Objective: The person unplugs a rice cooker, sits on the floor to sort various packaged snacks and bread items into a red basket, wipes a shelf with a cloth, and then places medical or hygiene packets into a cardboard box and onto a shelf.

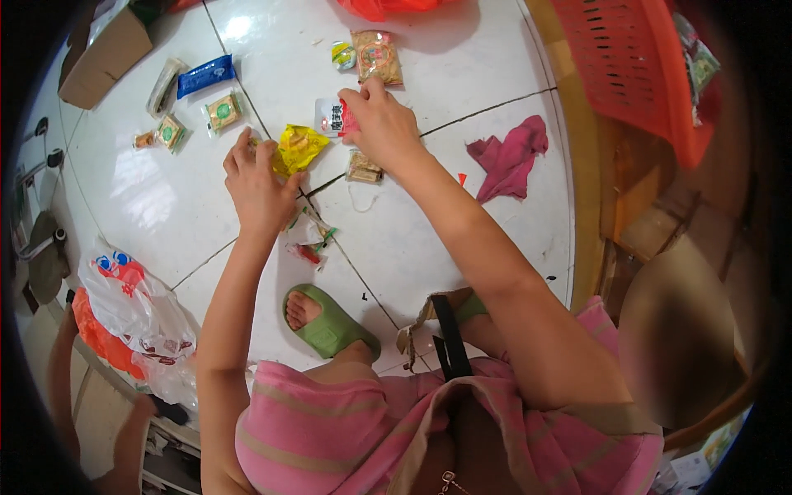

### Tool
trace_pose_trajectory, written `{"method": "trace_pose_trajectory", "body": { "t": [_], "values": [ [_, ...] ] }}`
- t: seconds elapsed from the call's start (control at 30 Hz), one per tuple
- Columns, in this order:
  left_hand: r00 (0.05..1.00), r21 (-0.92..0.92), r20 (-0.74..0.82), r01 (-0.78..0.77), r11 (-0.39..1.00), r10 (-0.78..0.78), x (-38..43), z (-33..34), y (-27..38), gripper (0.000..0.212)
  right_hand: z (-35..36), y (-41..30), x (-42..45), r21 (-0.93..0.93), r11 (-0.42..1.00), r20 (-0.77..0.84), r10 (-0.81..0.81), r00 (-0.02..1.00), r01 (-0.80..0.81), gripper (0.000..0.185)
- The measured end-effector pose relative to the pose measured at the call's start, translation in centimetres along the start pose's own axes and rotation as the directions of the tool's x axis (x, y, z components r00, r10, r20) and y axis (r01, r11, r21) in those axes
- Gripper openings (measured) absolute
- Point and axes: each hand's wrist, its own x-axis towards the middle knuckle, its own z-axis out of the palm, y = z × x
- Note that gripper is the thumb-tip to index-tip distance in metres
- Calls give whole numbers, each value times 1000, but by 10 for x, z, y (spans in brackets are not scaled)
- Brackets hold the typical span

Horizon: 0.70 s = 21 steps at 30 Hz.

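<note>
On the white tiled floor, my left hand (261, 176) is at the left side of a yellow snack packet (298, 148), fingers curved; whether it grips the packet cannot be told. My right hand (385, 124) has its fingers on a white and red packet (334, 117), partly hidden under them. Just above it lie a larger tan snack packet (376, 57) and a small round-looking yellow and green packet (343, 55). A clear-wrapped snack (364, 167) rests beneath my right wrist. Left of my hands are a blue packet (206, 77) and a wrapped biscuit (223, 113).
A cardboard box (105, 68) stands upper left, a red plastic basket (643, 68) upper right. A pink cloth (510, 158) lies right of my right forearm. Opened wrappers (307, 232) lie below my hands. White plastic bags (139, 303) are at the left. A green slipper (331, 322) is on my foot.
</note>
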Motion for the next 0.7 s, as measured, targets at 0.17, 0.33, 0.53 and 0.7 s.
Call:
{"method": "trace_pose_trajectory", "body": {
  "t": [0.17,0.33,0.53,0.7],
  "values": [
    [985,-158,115,146,977,-129,7,-8,-2,33,-3,13,4,-114,993,-96,-32,995,21,32],
    [932,-279,138,362,889,-336,2,-35,-5,29,-38,26,10,-158,986,-206,27,978,-60,35],
    [860,-616,395,509,601,-324,-40,-25,0,29,-93,28,-5,-596,668,238,-384,892,446,34],
    [661,-609,735,741,282,-150,-74,-40,68,31,-126,59,-44,-363,451,612,-544,574,815,14]
  ]
}}
